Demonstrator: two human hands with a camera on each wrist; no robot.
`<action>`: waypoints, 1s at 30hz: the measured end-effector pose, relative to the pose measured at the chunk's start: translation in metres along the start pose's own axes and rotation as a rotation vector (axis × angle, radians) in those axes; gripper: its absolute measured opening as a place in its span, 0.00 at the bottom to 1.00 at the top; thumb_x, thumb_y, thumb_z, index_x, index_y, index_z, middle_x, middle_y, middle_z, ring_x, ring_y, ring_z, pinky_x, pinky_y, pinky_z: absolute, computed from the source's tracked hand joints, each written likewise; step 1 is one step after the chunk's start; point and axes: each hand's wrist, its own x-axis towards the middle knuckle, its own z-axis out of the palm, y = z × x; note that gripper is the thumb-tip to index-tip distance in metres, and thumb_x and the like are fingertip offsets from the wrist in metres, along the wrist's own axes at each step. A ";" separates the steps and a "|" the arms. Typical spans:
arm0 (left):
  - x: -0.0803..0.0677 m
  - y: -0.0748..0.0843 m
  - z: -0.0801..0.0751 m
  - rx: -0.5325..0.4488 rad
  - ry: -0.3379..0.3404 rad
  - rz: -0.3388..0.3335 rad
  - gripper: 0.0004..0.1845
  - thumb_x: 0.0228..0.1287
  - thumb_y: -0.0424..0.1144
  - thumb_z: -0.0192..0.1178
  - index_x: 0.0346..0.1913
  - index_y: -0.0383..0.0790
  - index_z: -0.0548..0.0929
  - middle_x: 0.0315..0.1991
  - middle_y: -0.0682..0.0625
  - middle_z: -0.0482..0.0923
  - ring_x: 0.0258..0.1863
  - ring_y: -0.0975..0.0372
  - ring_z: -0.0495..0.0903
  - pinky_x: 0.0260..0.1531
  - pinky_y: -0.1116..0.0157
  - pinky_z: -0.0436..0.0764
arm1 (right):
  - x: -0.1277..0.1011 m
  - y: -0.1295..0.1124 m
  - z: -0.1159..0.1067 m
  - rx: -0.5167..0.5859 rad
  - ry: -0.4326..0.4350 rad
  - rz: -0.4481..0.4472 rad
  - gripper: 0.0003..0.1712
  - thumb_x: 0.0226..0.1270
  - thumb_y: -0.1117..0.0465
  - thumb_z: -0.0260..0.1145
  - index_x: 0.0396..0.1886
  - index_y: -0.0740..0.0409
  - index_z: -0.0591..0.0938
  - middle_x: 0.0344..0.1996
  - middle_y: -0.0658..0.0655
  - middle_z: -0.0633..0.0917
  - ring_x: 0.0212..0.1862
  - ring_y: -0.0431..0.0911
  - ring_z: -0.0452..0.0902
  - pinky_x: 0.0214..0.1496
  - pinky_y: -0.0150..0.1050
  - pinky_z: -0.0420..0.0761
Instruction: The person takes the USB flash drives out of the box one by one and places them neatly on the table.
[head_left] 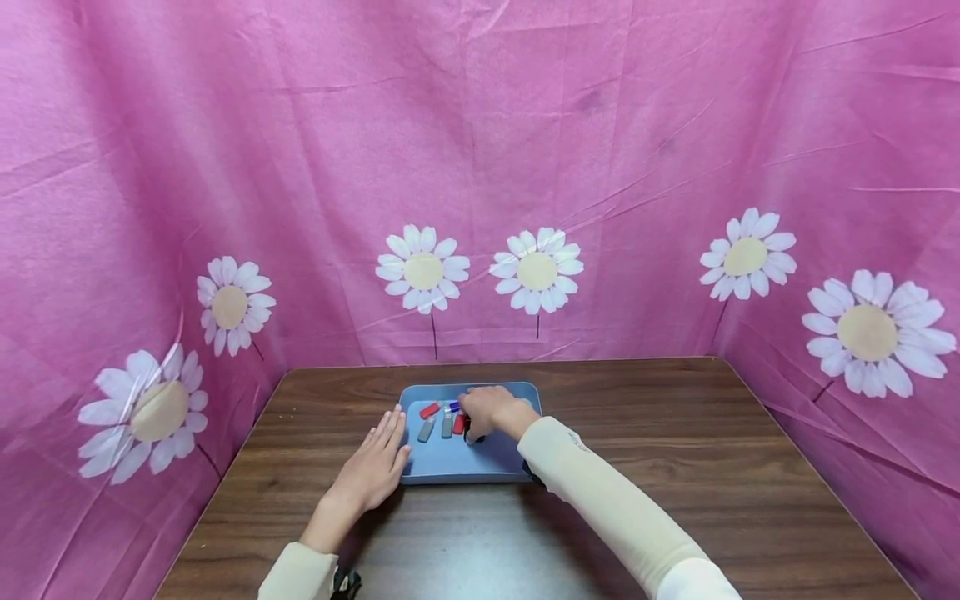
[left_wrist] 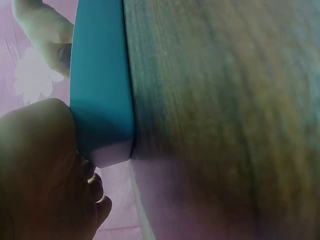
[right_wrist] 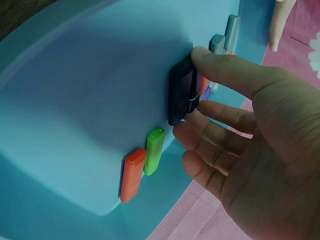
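A shallow blue tray (head_left: pixel 465 465) holds several small USB flash drives. My left hand (head_left: pixel 375 462) rests against the tray's left side, its fingers straight along the rim. My right hand (head_left: pixel 492 408) reaches into the tray from the right. In the right wrist view, its thumb and fingertips pinch a flat black rectangular object (right_wrist: pixel 181 92) by opposite edges. Left of that hand lie a red drive (head_left: pixel 429 410), a grey drive (head_left: pixel 425 430), another grey one (head_left: pixel 447 422) and a second red one (head_left: pixel 459 424). An orange-red stick (right_wrist: pixel 133 175) and a green stick (right_wrist: pixel 154 151) lie beyond the fingers.
The tray stands on a brown wooden table (head_left: pixel 637 442), near its back edge. A pink curtain (head_left: pixel 480 125) with white daisies surrounds the table at the back and both sides.
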 end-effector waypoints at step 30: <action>-0.002 -0.001 0.006 0.013 0.065 0.019 0.32 0.84 0.40 0.47 0.82 0.26 0.59 0.85 0.34 0.55 0.85 0.41 0.56 0.82 0.40 0.60 | -0.008 0.006 -0.008 -0.019 0.020 -0.042 0.34 0.63 0.48 0.79 0.67 0.52 0.82 0.62 0.54 0.83 0.57 0.46 0.82 0.67 0.49 0.82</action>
